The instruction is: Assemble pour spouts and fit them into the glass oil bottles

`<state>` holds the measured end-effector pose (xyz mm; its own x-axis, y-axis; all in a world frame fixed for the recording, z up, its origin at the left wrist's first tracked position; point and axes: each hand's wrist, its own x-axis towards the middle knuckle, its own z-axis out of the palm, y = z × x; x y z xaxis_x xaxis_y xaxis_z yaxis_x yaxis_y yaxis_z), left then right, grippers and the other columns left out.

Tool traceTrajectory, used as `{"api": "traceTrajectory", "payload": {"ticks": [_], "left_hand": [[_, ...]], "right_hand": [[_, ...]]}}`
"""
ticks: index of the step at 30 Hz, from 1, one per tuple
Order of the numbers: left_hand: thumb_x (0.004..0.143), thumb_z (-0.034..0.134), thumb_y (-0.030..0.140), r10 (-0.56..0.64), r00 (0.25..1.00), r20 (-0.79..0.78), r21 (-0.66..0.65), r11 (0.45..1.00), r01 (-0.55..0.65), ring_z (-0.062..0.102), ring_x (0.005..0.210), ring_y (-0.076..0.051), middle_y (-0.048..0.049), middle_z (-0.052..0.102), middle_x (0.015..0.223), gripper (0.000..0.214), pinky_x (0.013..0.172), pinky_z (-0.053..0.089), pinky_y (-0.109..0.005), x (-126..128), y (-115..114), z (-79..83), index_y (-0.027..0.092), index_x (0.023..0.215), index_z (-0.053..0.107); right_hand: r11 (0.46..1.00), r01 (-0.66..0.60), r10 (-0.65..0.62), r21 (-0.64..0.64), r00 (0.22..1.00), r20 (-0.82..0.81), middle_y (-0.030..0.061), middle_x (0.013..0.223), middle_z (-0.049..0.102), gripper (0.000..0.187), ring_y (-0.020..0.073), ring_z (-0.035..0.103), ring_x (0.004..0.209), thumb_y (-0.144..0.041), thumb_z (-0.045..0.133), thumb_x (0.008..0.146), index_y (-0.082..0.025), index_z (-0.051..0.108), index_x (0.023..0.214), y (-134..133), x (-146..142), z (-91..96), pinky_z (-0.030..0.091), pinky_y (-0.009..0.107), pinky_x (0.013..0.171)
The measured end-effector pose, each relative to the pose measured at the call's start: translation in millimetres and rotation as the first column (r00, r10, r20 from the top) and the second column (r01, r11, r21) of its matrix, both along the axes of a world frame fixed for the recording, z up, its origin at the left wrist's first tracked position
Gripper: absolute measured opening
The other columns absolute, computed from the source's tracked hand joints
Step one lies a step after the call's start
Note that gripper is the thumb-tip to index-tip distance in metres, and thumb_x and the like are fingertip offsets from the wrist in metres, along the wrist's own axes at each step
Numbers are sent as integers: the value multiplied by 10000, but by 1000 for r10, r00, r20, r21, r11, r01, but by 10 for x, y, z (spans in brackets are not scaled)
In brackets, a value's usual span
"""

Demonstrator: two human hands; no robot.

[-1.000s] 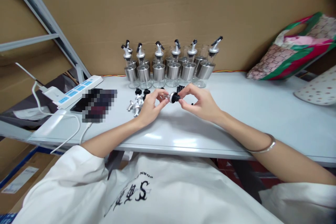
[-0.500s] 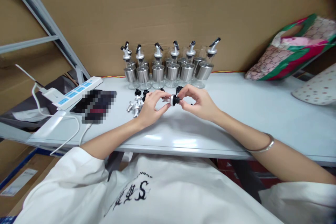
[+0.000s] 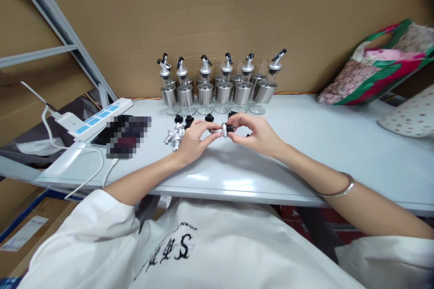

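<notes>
Both my hands meet over the middle of the white table (image 3: pixel 305 153). My left hand (image 3: pixel 193 139) pinches the silver end of a small pour spout (image 3: pixel 224 129), and my right hand (image 3: pixel 255 132) pinches its black stopper end. Just left of my left hand lies a small heap of loose silver spouts (image 3: pixel 173 136). A few black stoppers (image 3: pixel 188 119) lie behind the hands. Several glass-and-steel oil bottles (image 3: pixel 222 85) with spouts fitted stand in rows at the back.
A white power strip (image 3: pixel 101 117) with a plugged charger and cables lies at the left, beside a blurred dark flat item (image 3: pixel 126 134). A colourful patterned bag (image 3: pixel 376 67) and a dotted cushion (image 3: pixel 410 115) sit at the right. Cardboard forms the back wall.
The spout has turned a little between my fingertips and both hands have sunk slightly toward the table. Everything else stays where it was.
</notes>
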<state>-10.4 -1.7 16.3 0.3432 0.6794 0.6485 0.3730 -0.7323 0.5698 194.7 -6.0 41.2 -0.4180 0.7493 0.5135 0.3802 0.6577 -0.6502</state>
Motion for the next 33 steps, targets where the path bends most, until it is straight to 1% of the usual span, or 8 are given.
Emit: {"api": "traceTrajectory", "payload": {"ticks": [5, 7, 10, 16, 20, 24, 27, 33], "left_hand": [[857, 589, 430, -34, 998, 55, -185, 982, 43, 585, 698, -152, -22, 679, 729, 261, 685, 462, -281, 13, -48, 26, 190, 908, 679], [860, 574, 441, -86, 991, 104, -306, 945, 114, 529, 564, -110, -12, 674, 732, 285, 570, 423, -249, 21, -54, 34, 177, 919, 662], [838, 600, 441, -137, 974, 181, -401, 894, 201, 525, 576, -98, -11, 669, 731, 289, 557, 386, -230, 33, -42, 44, 159, 882, 647], [785, 632, 523, -189, 942, 276, -522, 793, 312, 405, 487, -60, 13, 601, 626, 383, 488, 295, -211, 38, 15, 59, 141, 801, 618], [768, 634, 558, -228, 933, 280, -610, 708, 356, 289, 414, -34, 29, 566, 585, 425, 427, 215, -210, 24, 54, 56, 135, 775, 594], [769, 628, 580, -246, 926, 286, -568, 735, 371, 330, 419, -35, 41, 533, 602, 437, 425, 243, -204, 36, 64, 32, 151, 765, 545], [817, 579, 559, -251, 928, 276, -559, 744, 367, 356, 424, -38, 45, 531, 652, 401, 432, 268, -203, 50, 53, 9, 163, 818, 521], [892, 514, 391, -182, 975, 124, -395, 892, 217, 429, 554, -74, 40, 515, 664, 231, 548, 323, -210, 37, -42, 30, 168, 838, 539]], "right_hand": [[998, 10, -11, 69, 1000, 25, 5, 698, 582, 130, 133, 550, 631, -271, 587, 761, -185, 576, 858, -16, -9, -3, 457, 254, 613], [993, 26, -33, 118, 998, 55, 0, 684, 580, 113, 126, 545, 613, -264, 580, 776, -187, 583, 858, -20, -11, -7, 447, 244, 599], [976, 14, -42, 219, 992, 122, 1, 684, 590, 77, 119, 542, 601, -239, 568, 801, -189, 589, 856, -16, -4, -21, 438, 232, 577], [879, -87, -1, 468, 983, 185, 10, 682, 585, 54, 122, 542, 620, -195, 535, 864, -183, 585, 883, 16, 14, -55, 447, 236, 596], [837, -172, 35, 520, 964, 263, 33, 711, 599, 78, 138, 548, 654, -177, 501, 890, -185, 577, 907, 46, 16, -59, 453, 246, 601], [843, -180, 35, 506, 959, 283, 33, 709, 593, 78, 136, 536, 641, -169, 500, 882, -178, 575, 902, 68, 16, -58, 451, 243, 599], [895, -109, 7, 433, 973, 231, 11, 680, 575, 63, 119, 524, 605, -196, 524, 853, -178, 578, 879, 60, 10, -61, 439, 224, 573], [987, -4, -13, 158, 994, 110, -9, 638, 562, 72, 102, 501, 575, -239, 566, 785, -172, 584, 801, -9, -3, -53, 395, 198, 514]]}}
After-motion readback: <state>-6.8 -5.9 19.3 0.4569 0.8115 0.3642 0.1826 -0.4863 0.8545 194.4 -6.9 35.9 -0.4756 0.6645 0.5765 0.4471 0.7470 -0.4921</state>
